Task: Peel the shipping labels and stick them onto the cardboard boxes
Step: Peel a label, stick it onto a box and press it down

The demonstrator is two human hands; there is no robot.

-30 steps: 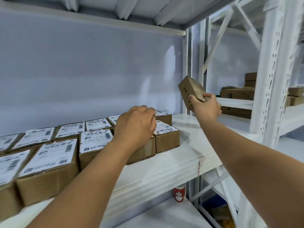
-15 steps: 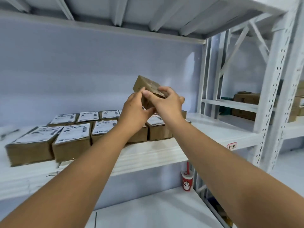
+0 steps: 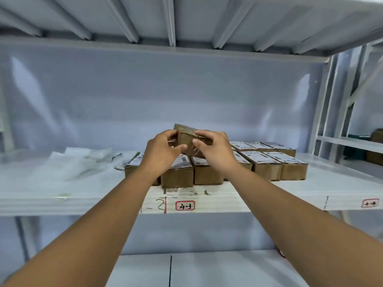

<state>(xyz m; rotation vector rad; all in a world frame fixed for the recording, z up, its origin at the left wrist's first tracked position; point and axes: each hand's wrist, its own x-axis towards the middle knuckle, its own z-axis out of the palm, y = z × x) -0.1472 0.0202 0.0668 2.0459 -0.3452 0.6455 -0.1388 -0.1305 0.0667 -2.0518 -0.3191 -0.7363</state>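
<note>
Two hands share one small plain box (image 3: 186, 139), lifted clear of the shelf (image 3: 228, 200). The left hand (image 3: 163, 149) grips its near left edge with curled fingers and the thumb pressed to the front face. The right hand (image 3: 215, 151) closes round the right end, thumb on the front and fingers over the top. Neither hand has anything else in it.

The box is brown cardboard and sits tilted in the grip. Glossy clear tape crosses its seam, and no white label shows on the faces that can be seen.

Directly beneath and behind it, the labelled boxes (image 3: 261, 162) stand packed side by side in rows on the shelf, each with a printed label on top.

By the look of it, this is the step between fetching a bare box and labelling it. The next move probably calls for setting it down with a flat face up, then freeing a hand to peel a label. A printed strip (image 3: 119, 167) at the left end of the rows may be spare labels, but it is too blurred to tell.

Crumpled clear wrapping (image 3: 78, 160) lies further left, and a tag (image 3: 185, 205) reading 4-3 marks the shelf's front edge.
</note>
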